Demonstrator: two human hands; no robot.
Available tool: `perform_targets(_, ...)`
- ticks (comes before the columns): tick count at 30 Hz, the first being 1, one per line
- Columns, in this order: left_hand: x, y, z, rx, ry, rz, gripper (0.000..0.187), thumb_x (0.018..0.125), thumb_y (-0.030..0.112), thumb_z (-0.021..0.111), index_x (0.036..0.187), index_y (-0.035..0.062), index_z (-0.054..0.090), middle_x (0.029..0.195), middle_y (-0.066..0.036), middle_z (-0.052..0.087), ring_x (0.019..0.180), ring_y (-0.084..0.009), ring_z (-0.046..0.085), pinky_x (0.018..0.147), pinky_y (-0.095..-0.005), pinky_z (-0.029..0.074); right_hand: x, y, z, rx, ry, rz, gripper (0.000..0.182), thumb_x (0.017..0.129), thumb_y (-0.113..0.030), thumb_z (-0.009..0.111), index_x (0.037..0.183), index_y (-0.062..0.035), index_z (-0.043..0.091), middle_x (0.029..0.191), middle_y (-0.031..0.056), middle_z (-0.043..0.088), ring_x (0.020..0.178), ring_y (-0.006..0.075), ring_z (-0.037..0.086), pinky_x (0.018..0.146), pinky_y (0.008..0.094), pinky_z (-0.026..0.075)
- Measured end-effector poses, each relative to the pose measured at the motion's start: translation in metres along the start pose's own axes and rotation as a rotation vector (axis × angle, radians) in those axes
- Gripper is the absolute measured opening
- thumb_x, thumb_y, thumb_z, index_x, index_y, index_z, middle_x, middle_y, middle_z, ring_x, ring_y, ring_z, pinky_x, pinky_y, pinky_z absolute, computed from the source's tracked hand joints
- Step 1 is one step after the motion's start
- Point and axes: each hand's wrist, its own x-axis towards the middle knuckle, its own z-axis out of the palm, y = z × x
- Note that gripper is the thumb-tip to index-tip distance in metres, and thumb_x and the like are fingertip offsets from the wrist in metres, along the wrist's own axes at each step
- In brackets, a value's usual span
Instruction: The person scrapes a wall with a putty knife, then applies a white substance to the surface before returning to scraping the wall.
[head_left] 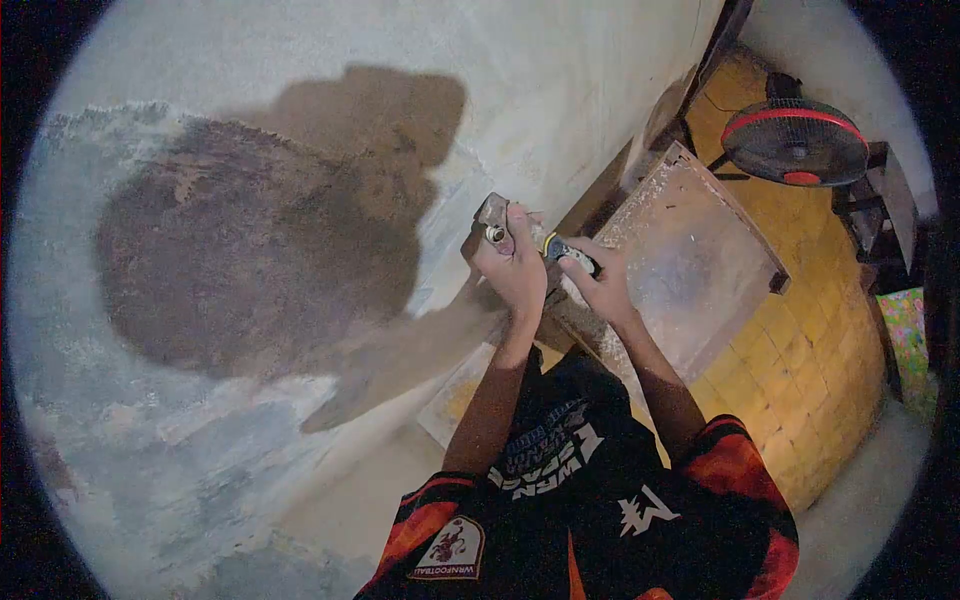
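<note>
My left hand (514, 272) is wrapped round a dusty grey piece (492, 212) with a flat angled top and a round metal ring on its side. Close to its right, my right hand (600, 285) grips a dark, white-smeared handle (572, 252) with a yellow band at its upper end. Whether the piece and the handle are one tool I cannot tell, as fingers cover the part between. Both hands are raised in front of the wall (400, 480), which is patchy with pale and bluish areas and bears a large dark shadow.
A low wooden table (690, 260) with white dust and crumbs on its top stands to the right of the hands. Beyond it are a standing fan (795, 145) with a red ring and a dark rack (880, 210). Yellow floor tiles (800, 360) surround the table.
</note>
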Motion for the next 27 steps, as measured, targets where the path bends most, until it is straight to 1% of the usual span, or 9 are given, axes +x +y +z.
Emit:
perform_targets(3,0.003,-0.004,-0.004,0.034,-0.019,0.035,0.026,0.101,0.019,0.058,0.102,-0.0066,0.060,0.082,-0.014,0.071,0.075,-0.0187,0.069,0.068,-0.0305,0.054,0.003,-0.003,0.003,-0.052,0.039,-0.046,0.023,0.091,-0.017,0.070,0.108,-0.0010,0.069,0.083,0.0076,0.069,0.072,0.0102,0.059,0.067,0.0287,0.049)
perform_targets(6,0.009,-0.004,0.000,0.009,-0.023,0.017,0.026,0.101,0.020,0.059,0.102,-0.0063,0.060,0.082,-0.015,0.071,0.073,-0.0181,0.068,0.066,-0.0303,0.054,0.008,0.001,0.000,-0.028,-0.002,0.008,0.023,0.091,-0.016,0.069,0.108,-0.0012,0.069,0.082,0.0082,0.068,0.072,0.0101,0.059,0.066,0.0289,0.049)
perform_targets(11,0.007,0.012,0.002,-0.018,-0.059,-0.020,0.029,0.100,0.022,0.059,0.101,-0.0068,0.062,0.082,-0.015,0.071,0.073,-0.0180,0.067,0.066,-0.0310,0.053,0.007,0.004,0.003,-0.065,0.049,-0.039,0.023,0.091,-0.016,0.070,0.109,-0.0010,0.069,0.086,0.0076,0.070,0.075,0.0107,0.061,0.070,0.0284,0.050)
perform_targets(14,0.007,0.016,0.006,0.027,-0.018,0.037,0.025,0.102,0.015,0.054,0.087,-0.0045,0.061,0.078,-0.009,0.070,0.070,-0.0129,0.062,0.064,-0.0304,0.047,0.011,-0.001,0.000,-0.078,0.047,-0.057,0.023,0.090,-0.015,0.070,0.109,-0.0010,0.069,0.087,0.0073,0.071,0.077,0.0107,0.061,0.071,0.0286,0.050)
perform_targets(17,0.005,0.030,0.008,0.091,-0.020,0.084,0.025,0.102,0.015,0.054,0.088,-0.0044,0.062,0.078,-0.010,0.070,0.069,-0.0131,0.062,0.063,-0.0305,0.047,0.013,0.002,-0.006,-0.081,0.022,-0.026,0.024,0.090,-0.015,0.070,0.109,-0.0010,0.069,0.087,0.0075,0.071,0.077,0.0107,0.061,0.071,0.0287,0.050)
perform_targets(20,0.007,0.023,0.006,0.031,-0.024,0.043,0.030,0.099,0.022,0.060,0.094,-0.0072,0.064,0.081,-0.013,0.070,0.073,-0.0185,0.066,0.067,-0.0327,0.052,0.014,0.002,-0.004,-0.098,0.013,-0.030,0.024,0.090,-0.015,0.070,0.109,-0.0010,0.069,0.086,0.0073,0.071,0.076,0.0108,0.061,0.070,0.0291,0.050)
perform_targets(23,0.009,0.005,0.006,-0.005,-0.016,-0.014,0.030,0.099,0.022,0.060,0.094,-0.0073,0.064,0.081,-0.013,0.071,0.072,-0.0182,0.065,0.067,-0.0323,0.052,0.015,0.010,-0.004,-0.074,0.016,-0.045,0.024,0.090,-0.016,0.071,0.108,-0.0012,0.069,0.083,0.0076,0.070,0.072,0.0115,0.061,0.067,0.0300,0.050)
perform_targets(26,0.009,0.003,0.005,0.169,0.023,-0.008,0.029,0.099,0.021,0.060,0.094,-0.0070,0.063,0.081,-0.013,0.071,0.072,-0.0184,0.066,0.067,-0.0314,0.052,0.017,0.005,-0.004,-0.095,0.046,-0.081,0.024,0.089,-0.019,0.072,0.104,-0.0013,0.071,0.078,0.0086,0.070,0.068,0.0122,0.061,0.064,0.0308,0.050)
perform_targets(27,0.012,0.008,0.007,0.072,0.026,0.017,0.029,0.099,0.021,0.060,0.095,-0.0069,0.063,0.082,-0.013,0.071,0.072,-0.0183,0.066,0.067,-0.0311,0.052,0.019,-0.001,-0.003,-0.114,0.056,-0.097,0.024,0.088,-0.020,0.072,0.103,-0.0014,0.071,0.077,0.0090,0.069,0.066,0.0124,0.061,0.063,0.0310,0.050)
